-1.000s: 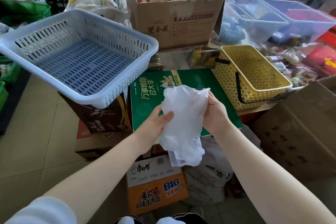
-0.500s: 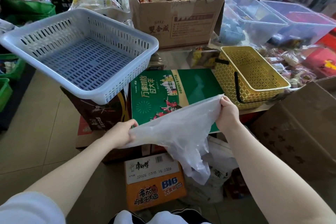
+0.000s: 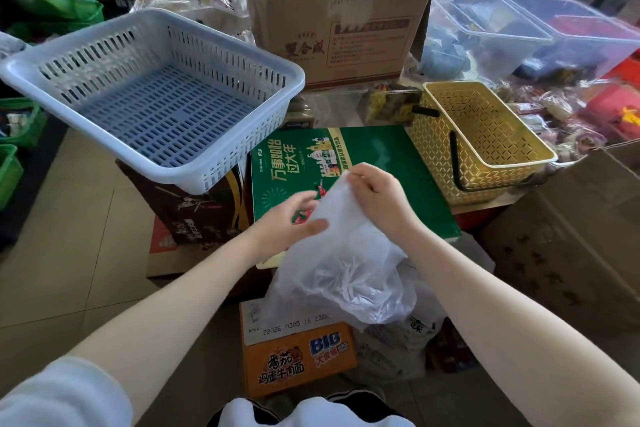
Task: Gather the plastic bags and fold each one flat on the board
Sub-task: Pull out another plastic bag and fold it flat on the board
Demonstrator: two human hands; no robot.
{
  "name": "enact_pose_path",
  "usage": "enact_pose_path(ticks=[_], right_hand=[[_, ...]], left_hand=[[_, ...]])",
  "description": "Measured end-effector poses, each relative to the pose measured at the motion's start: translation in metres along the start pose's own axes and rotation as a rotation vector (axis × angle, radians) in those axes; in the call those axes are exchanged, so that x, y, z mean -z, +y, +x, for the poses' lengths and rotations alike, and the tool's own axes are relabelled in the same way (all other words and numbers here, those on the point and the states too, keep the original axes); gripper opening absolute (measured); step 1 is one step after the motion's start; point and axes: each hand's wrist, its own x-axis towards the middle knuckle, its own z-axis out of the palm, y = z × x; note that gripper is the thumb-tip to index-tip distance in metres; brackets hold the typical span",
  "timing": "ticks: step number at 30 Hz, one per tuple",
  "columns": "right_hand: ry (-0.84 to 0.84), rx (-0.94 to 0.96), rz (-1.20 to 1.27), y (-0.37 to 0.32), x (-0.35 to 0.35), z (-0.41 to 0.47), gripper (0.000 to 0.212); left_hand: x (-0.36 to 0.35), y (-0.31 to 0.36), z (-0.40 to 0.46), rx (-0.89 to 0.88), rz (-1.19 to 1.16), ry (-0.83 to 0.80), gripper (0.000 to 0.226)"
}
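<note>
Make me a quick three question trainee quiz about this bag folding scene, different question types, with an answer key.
1. True or false: the plastic bag lies folded flat on the green board.
2. Which hand pinches the bag's top corner? A) left hand B) right hand C) neither
3. Fill in: the basket with the black handle is ____ in colour.

Key:
1. False; it hangs crumpled, held above the board's near edge.
2. B
3. Gold; the gold basket stands right of the board.

"BIG" on orange carton (image 3: 299, 359)
</note>
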Motion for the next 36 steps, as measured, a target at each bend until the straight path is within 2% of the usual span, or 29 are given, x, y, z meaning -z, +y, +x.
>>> enact_pose_path(ticks=[3, 5, 8, 10, 11, 14, 16, 18, 20, 23, 24, 26, 28, 30, 31, 33, 35, 36], right_hand=[[-0.024, 0.009, 0.098, -0.016, -0.001, -0.003, 0.007], [-0.101, -0.006, 0.114, -0.014, 0.007, -0.007, 0.013], [-0.378, -0.039, -0.141, 0.006, 0.025, -0.016, 0.025], [-0.581, -0.108, -0.33, 0.024, 0.029, -0.025, 0.028], [-0.621, -0.143, -0.368, 0.033, 0.029, -0.029, 0.023], [-0.505, -0.232, -0.329, 0.061, 0.025, -0.033, 0.012], [-0.404, -0.33, -0.251, 0.069, 0.027, -0.031, 0.018], [-0.318, -0.356, -0.256, 0.069, 0.031, -0.031, 0.006], [-0.219, -0.322, -0.254, 0.066, 0.033, -0.03, 0.025], [-0.149, -0.232, -0.2, 0.052, 0.032, -0.029, 0.04], [-0.163, -0.185, -0.213, 0.045, 0.029, -0.028, 0.04], [-0.233, -0.066, -0.236, 0.028, 0.024, -0.029, 0.04], [-0.288, 0.014, -0.24, 0.013, 0.019, -0.027, 0.039], [-0.286, 0.043, -0.225, 0.005, 0.016, -0.026, 0.033], [-0.267, 0.063, -0.193, 0.002, 0.016, -0.026, 0.027], [-0.213, 0.027, -0.066, 0.002, 0.02, -0.03, 0.006], [-0.193, -0.155, 0.006, 0.013, 0.03, -0.036, 0.039], [-0.219, -0.317, 0.052, 0.018, 0.037, -0.04, 0.053]], left_hand=[[-0.015, 0.027, 0.007, -0.19, -0.09, 0.102, 0.032], [-0.019, 0.027, 0.006, -0.239, -0.24, 0.165, 0.028], [-0.015, 0.02, -0.002, -0.212, -0.383, 0.258, 0.042], [-0.01, 0.014, -0.005, -0.168, -0.422, 0.346, 0.035], [-0.006, 0.011, -0.006, -0.145, -0.439, 0.387, 0.032], [0.003, -0.009, -0.01, -0.098, -0.36, 0.467, 0.03], [0.007, -0.028, -0.012, -0.028, -0.266, 0.518, 0.028], [0.012, -0.048, -0.017, 0.072, -0.103, 0.591, 0.02], [0.018, -0.069, -0.021, 0.193, 0.022, 0.6, 0.017], [0.023, -0.076, -0.02, 0.37, 0.301, 0.455, 0.014], [0.023, -0.069, -0.017, 0.328, 0.418, 0.444, 0.025], [0.017, -0.035, -0.01, 0.021, 0.583, 0.467, 0.052], [0.004, 0.006, -0.005, -0.276, 0.551, 0.306, 0.06], [-0.011, 0.028, 0.001, -0.293, 0.492, 0.066, 0.057], [-0.017, 0.03, 0.003, -0.284, 0.488, 0.027, 0.05], [-0.021, 0.027, 0.005, -0.359, 0.458, 0.116, 0.029], [-0.019, 0.021, 0.005, -0.411, 0.368, 0.224, 0.025], [-0.018, 0.021, 0.004, -0.407, 0.328, 0.268, 0.02]])
